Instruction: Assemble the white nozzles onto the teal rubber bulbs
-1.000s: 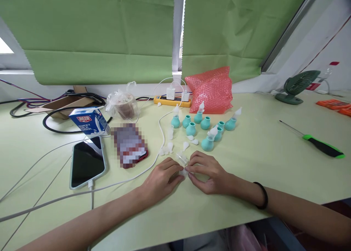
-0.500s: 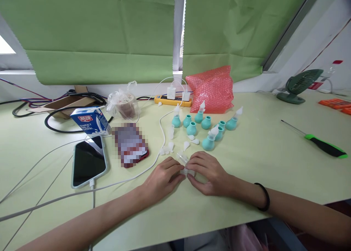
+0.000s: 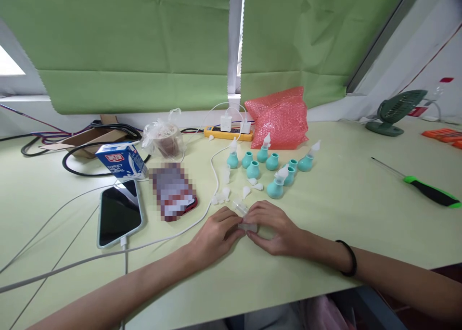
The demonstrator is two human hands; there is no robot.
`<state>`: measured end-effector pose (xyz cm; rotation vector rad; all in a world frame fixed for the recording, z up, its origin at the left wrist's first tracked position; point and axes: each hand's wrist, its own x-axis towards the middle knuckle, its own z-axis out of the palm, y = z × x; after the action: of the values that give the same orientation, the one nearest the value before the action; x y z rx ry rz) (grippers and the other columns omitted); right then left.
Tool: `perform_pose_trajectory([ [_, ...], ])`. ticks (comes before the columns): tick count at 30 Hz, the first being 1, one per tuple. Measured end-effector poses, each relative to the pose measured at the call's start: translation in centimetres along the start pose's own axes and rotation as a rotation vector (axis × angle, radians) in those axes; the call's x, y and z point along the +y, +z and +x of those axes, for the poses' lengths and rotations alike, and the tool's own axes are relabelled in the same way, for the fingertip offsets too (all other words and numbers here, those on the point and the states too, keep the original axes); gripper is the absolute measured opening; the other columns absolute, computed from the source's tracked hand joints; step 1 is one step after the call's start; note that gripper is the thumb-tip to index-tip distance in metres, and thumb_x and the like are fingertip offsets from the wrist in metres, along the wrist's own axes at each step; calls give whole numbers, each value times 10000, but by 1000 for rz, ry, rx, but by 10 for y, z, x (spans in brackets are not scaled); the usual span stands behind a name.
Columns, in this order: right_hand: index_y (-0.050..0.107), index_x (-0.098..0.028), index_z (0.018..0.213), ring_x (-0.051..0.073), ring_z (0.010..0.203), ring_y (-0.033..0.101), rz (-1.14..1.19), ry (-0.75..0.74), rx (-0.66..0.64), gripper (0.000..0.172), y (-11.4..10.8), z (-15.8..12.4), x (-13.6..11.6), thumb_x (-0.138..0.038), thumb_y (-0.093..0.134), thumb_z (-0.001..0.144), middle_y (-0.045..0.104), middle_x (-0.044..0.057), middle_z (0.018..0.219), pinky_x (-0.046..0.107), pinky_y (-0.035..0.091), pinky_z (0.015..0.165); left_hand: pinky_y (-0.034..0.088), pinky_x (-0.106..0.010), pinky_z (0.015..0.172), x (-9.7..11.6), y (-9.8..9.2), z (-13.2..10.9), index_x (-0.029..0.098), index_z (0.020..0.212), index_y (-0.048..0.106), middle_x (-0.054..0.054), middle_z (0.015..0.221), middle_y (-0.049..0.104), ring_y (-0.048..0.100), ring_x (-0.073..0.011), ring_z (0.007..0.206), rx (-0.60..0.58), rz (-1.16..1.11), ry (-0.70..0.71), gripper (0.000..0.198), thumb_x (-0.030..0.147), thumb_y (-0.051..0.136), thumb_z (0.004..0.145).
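My left hand (image 3: 218,230) and my right hand (image 3: 272,227) meet near the front of the table, both closed on a small clear plastic tube (image 3: 248,227) lying between their fingertips. Fingers cover part of it. Just beyond, another clear piece (image 3: 239,206) touches or nearly touches my right fingers. Small white nozzle tips (image 3: 246,191) lie scattered a little farther off. Behind them stand several teal squeeze bulbs (image 3: 253,170). Some carry a clear-and-white nozzle, such as the fitted bulb (image 3: 276,188) nearest my right hand; others have bare open necks.
Left of my hands are a red-cased phone (image 3: 175,195), a charging phone (image 3: 120,213), a milk carton (image 3: 121,160) and a white cable (image 3: 169,241). At the back are a yellow power strip (image 3: 229,134) and a pink bubble-wrap bag (image 3: 279,120). A screwdriver (image 3: 429,188) and fan (image 3: 395,111) are right.
The view has shifted very slightly. My fingers have moved a little on the clear tube, and more of its lower side shows now. Nothing else has visibly moved.
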<state>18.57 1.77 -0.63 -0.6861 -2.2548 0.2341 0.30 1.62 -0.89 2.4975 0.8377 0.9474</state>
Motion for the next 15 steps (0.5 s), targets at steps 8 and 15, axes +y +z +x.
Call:
perform_pose_trajectory([
  [8, 539, -183, 795, 134, 614, 559, -19, -4, 104, 126, -1, 0, 2, -182, 599, 684, 604, 11, 646, 276, 449, 603, 480, -266, 655, 10, -8, 2, 158, 852, 572, -52, 791, 613, 568, -152, 738, 116, -79, -149, 156, 223, 579, 710],
  [15, 554, -177, 823, 113, 690, 567, 0, -64, 144, 135, -2, -2, -5, -119, 585, 706, 598, 45, 766, 206, 467, 578, 474, -280, 668, 14, -12, 7, 155, 888, 613, -66, 825, 643, 592, -167, 736, -49, -251, -257, 205, 288, 554, 743],
])
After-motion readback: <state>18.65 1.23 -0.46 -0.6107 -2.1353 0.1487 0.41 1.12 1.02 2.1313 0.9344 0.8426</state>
